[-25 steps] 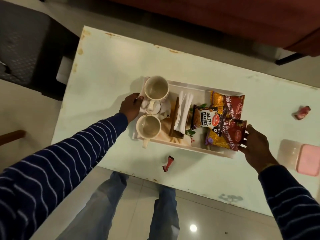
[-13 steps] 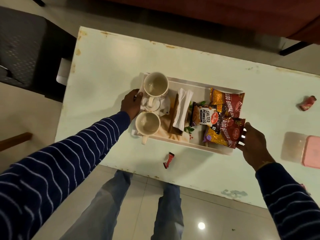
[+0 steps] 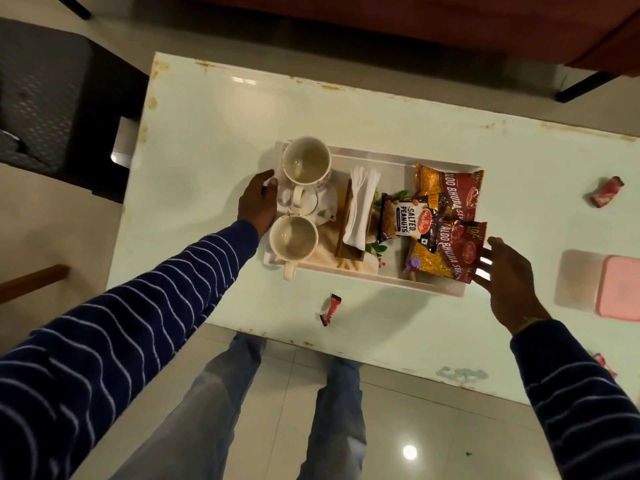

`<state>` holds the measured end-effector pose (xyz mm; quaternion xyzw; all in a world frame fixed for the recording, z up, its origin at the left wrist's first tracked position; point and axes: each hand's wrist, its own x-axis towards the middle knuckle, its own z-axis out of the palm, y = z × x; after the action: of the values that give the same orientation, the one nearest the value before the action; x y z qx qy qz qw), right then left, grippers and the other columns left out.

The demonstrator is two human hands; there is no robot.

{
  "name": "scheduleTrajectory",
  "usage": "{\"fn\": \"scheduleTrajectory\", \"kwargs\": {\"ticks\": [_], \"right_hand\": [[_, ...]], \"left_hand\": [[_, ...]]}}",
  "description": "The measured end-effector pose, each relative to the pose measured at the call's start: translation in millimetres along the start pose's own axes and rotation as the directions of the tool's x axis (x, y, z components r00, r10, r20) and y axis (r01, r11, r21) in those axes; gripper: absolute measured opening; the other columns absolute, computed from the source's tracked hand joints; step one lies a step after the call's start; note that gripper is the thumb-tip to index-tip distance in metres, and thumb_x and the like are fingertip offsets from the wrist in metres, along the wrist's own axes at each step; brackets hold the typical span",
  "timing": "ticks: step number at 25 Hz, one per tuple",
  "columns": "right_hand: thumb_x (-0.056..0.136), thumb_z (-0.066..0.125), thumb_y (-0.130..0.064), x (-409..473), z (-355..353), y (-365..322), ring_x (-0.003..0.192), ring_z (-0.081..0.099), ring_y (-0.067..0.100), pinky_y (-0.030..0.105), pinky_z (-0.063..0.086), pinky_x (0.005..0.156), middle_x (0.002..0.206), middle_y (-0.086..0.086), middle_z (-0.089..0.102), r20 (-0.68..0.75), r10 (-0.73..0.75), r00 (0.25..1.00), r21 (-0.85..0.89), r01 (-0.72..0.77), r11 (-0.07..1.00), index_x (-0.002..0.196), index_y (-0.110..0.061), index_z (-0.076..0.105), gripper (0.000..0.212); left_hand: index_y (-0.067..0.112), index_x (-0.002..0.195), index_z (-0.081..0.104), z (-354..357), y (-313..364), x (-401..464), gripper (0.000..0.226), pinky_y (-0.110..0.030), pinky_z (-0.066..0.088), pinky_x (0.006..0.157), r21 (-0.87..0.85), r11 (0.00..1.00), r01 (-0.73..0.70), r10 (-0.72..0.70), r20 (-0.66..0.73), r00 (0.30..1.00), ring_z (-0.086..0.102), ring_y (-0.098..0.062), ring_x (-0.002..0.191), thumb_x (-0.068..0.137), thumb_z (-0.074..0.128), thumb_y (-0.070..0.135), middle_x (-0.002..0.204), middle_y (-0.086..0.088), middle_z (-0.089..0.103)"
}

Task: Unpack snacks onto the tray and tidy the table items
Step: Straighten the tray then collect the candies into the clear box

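A white tray (image 3: 398, 160) lies on the pale table (image 3: 214, 133). At its left end stand two empty cream cups (image 3: 306, 164) (image 3: 293, 239) with a small white pot (image 3: 313, 206) between them. A wooden holder with white napkins (image 3: 362, 206) stands mid-tray. On the right lie a salted peanuts packet (image 3: 407, 220) and two red-and-yellow aloo bhujia packets (image 3: 450, 192) (image 3: 446, 254). My left hand (image 3: 258, 202) grips the tray's left edge, thumb on the rim. My right hand (image 3: 509, 282) has straight fingertips against the tray's right end, beside the nearer packet.
A red wrapped candy (image 3: 330, 308) lies on the table near the front edge, another (image 3: 606, 195) at the far right. A pink box (image 3: 620, 289) and a translucent lid (image 3: 578, 278) sit right of the tray. A dark chair (image 3: 41, 91) stands left, a red sofa (image 3: 415, 26) behind.
My head has shifted, so the whole scene sits a little differently in view. Both hands stay at the tray's ends, and my right thumb has lifted away from the packet.
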<state>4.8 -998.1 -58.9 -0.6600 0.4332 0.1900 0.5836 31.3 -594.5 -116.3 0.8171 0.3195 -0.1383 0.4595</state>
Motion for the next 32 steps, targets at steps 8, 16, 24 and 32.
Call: {"fn": "scheduleTrajectory", "kwargs": {"ticks": [8,16,24,32], "right_hand": [[0.102,0.049,-0.035,-48,-64,37,0.111,0.061,0.029,0.042,0.046,0.092,0.126,0.010,0.062,-0.008,-0.010,1.000,0.021,0.010,1.000,0.135,-0.013,0.053,0.040],[0.103,0.045,-0.038,-38,-71,43,0.130,0.049,0.032,0.051,0.038,0.108,0.141,0.013,0.052,0.256,-0.008,0.967,-0.092,0.033,0.995,0.140,-0.012,0.047,0.045],[0.101,0.043,-0.043,-36,-35,59,0.099,0.061,0.016,0.036,0.048,0.089,0.100,-0.012,0.073,0.255,-0.068,0.964,-0.053,0.084,0.995,0.100,-0.036,0.071,0.028],[0.097,0.050,-0.044,-31,-36,58,0.114,0.061,0.030,0.047,0.047,0.101,0.110,0.007,0.072,0.167,0.016,0.986,-0.096,0.000,0.995,0.089,-0.031,0.073,0.028]], "left_hand": [[0.015,0.129,0.056,-13,-22,-63,0.035,-0.048,0.049,0.101,-0.017,0.989,0.148,-0.149,-0.112,0.982,0.059,-0.032,0.114,0.102,0.043,0.032,0.130,-0.012,0.061],[0.040,0.103,0.072,5,-9,-102,0.022,-0.040,0.059,0.075,-0.334,0.867,0.369,-0.369,0.065,0.927,0.063,-0.028,0.105,0.093,0.062,0.024,0.109,0.002,0.068],[0.037,0.113,0.073,10,-25,-85,0.033,-0.039,0.062,0.075,-0.352,0.897,0.268,-0.229,0.148,0.962,0.065,-0.020,0.100,0.094,0.061,0.012,0.105,0.006,0.072],[0.031,0.132,0.063,24,-18,-76,0.044,-0.040,0.060,0.081,-0.299,0.925,0.234,-0.215,0.096,0.972,0.063,-0.024,0.110,0.098,0.054,0.004,0.126,-0.001,0.067]]}}
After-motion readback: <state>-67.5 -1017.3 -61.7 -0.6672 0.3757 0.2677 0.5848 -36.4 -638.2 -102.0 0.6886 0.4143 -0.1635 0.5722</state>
